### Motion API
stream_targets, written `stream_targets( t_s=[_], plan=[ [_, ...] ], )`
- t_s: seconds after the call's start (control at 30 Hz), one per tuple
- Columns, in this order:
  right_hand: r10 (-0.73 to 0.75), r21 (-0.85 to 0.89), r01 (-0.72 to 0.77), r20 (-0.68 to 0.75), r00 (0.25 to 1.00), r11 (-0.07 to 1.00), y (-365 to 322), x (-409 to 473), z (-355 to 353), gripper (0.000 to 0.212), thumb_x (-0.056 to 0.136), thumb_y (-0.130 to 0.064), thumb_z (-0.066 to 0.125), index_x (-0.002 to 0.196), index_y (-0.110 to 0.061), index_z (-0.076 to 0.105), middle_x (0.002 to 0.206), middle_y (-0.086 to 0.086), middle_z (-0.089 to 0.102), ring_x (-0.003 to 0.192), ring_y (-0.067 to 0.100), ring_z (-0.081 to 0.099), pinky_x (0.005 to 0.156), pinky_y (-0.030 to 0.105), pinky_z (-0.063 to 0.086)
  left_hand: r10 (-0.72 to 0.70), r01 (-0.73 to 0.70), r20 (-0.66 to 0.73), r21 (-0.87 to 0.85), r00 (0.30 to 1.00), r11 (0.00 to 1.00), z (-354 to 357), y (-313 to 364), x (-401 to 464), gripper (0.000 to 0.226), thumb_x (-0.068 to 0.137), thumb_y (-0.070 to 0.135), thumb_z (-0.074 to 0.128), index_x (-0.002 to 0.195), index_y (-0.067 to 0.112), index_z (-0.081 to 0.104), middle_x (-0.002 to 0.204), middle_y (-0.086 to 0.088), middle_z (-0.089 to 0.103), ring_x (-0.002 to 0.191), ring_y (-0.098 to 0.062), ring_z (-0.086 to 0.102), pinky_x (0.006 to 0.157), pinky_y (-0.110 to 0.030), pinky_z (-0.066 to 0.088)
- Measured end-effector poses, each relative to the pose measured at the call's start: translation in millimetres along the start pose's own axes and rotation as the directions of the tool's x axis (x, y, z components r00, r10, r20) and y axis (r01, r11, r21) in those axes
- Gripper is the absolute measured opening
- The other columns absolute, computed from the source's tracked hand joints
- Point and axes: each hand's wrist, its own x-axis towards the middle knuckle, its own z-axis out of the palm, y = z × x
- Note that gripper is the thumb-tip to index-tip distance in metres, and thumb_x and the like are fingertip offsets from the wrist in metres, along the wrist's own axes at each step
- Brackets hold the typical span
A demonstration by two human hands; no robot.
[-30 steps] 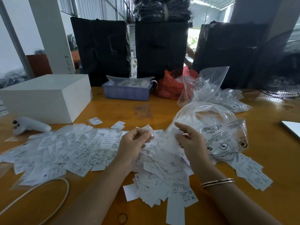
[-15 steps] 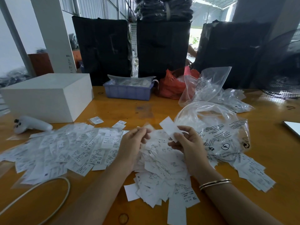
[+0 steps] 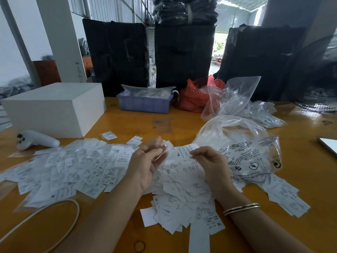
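What I can't make out from here
The left hand has blurred fingers, so I can't tell what they hold; the print on the label pinched by the right hand is too small past "XL"; the cable, the fan and a white slab run off the picture's edges.

Daylight enters through the opening behind the black bags and is overexposed there; the bags show little detail. The foreground is evenly bright, with soft, faint shadows under the arms. Glare lies on the table at the right and on the plastic bag. Motion blur smears the fingertips of the left hand and the clear sleeve they pinch. Print on the label in the right hand is legible. The pillar bows at the left edge.
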Motion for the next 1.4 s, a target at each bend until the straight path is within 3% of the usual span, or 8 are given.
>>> stream_targets(
  t_s=[0.23, 0.37, 0.57, 0.73, 0.83, 1.0, 1.23, 1.4],
  plan=[
    [0.129, 0.300, -0.166, 0.138, 0.982, 0.939, -1.4, -3.4, -1.7, 0.031, 0.089, -0.003, 0.056, 0.084, -0.025, 0.078, 0.097, 0.002, 0.074, 0.097, 0.016, 0.067, 0.083, 0.021, 0.052, -0.044, 0.044, -0.004, 0.077, 0.999, 0.996, -0.4, -2.3, -3.3, 0.013, 0.083, 0.005, 0.065, 0.095, 0.008, 0.069, 0.089, -0.011, 0.075, 0.080, -0.017, 0.073, 0.061, -0.025, 0.057],
    [0.182, 0.209, -0.190, 0.057, 0.982, 0.959, 0.3, -2.6, -1.1, 0.014, 0.082, -0.014, 0.069, 0.088, -0.025, 0.076, 0.096, 0.003, 0.073, 0.097, 0.019, 0.068, 0.085, 0.029, 0.053, -0.048, 0.049, -0.012, 0.063, 0.999, 0.997, 1.5, -3.4, -4.1, 0.008, 0.083, 0.003, 0.065, 0.085, 0.011, 0.066, 0.081, -0.006, 0.075, 0.075, -0.013, 0.072, 0.060, -0.023, 0.058],
    [0.222, 0.359, -0.282, 0.198, 0.955, 0.890, -1.2, -3.1, 2.0, 0.048, 0.085, 0.003, 0.062, 0.118, -0.030, 0.051, 0.094, 0.005, 0.070, 0.084, 0.026, 0.071, 0.069, 0.032, 0.057, -0.034, 0.034, 0.005, 0.043, 0.999, 0.999, 1.4, -3.3, -4.0, 0.007, 0.085, 0.005, 0.064, 0.089, 0.010, 0.063, 0.077, -0.003, 0.073, 0.072, -0.008, 0.071, 0.058, -0.019, 0.056],
    [0.251, 0.139, -0.289, 0.241, 0.937, 0.947, -0.5, -9.1, 9.2, 0.026, 0.084, -0.012, 0.069, 0.106, -0.026, 0.067, 0.076, -0.001, 0.070, 0.070, 0.018, 0.065, 0.060, 0.031, 0.051, -0.027, 0.028, 0.009, -0.041, 1.000, 0.999, 3.6, -1.9, -4.7, 0.035, 0.066, 0.008, 0.069, 0.099, 0.004, 0.061, 0.078, -0.008, 0.073, 0.072, -0.011, 0.072, 0.061, -0.021, 0.058],
    [0.307, 0.152, -0.341, 0.208, 0.929, 0.928, 0.5, -9.6, 9.9, 0.014, 0.084, -0.016, 0.069, 0.094, -0.027, 0.072, 0.080, 0.004, 0.073, 0.070, 0.019, 0.069, 0.054, 0.029, 0.050, -0.022, 0.021, -0.010, -0.084, 1.000, 0.996, 3.3, -1.7, -4.1, 0.026, 0.072, 0.002, 0.067, 0.097, 0.006, 0.061, 0.079, -0.009, 0.074, 0.073, -0.013, 0.072, 0.057, -0.021, 0.057],
    [0.335, 0.177, -0.358, 0.149, 0.931, 0.917, 2.7, -7.1, 9.8, 0.017, 0.084, -0.017, 0.070, 0.100, -0.018, 0.066, 0.087, 0.008, 0.074, 0.081, 0.027, 0.071, 0.074, 0.042, 0.058, -0.003, 0.002, -0.024, -0.075, 1.000, 0.997, 6.3, -7.3, -4.6, 0.015, 0.077, -0.002, 0.066, 0.089, 0.006, 0.062, 0.075, -0.008, 0.072, 0.070, -0.011, 0.072, 0.058, -0.019, 0.056],
    [0.344, 0.190, -0.378, 0.188, 0.920, 0.906, -2.3, -8.3, 12.5, 0.016, 0.083, -0.017, 0.070, 0.098, -0.016, 0.065, 0.084, 0.007, 0.074, 0.076, 0.022, 0.072, 0.062, 0.031, 0.057, 0.046, -0.047, -0.028, -0.036, 0.999, 0.998, 6.6, -11.4, -3.9, 0.012, 0.080, 0.000, 0.067, 0.074, 0.010, 0.064, 0.073, -0.004, 0.072, 0.072, -0.011, 0.071, 0.059, -0.018, 0.055],
    [0.333, 0.263, -0.376, 0.194, 0.923, 0.888, -5.1, -8.7, 12.4, 0.021, 0.083, -0.013, 0.069, 0.103, -0.013, 0.063, 0.087, 0.012, 0.074, 0.079, 0.026, 0.071, 0.070, 0.037, 0.059, 0.057, -0.058, -0.042, -0.036, 0.998, 0.998, 4.4, -12.1, -2.6, 0.019, 0.070, 0.006, 0.071, 0.087, 0.004, 0.064, 0.078, -0.005, 0.073, 0.076, -0.012, 0.072, 0.062, -0.018, 0.055]
  ],
)
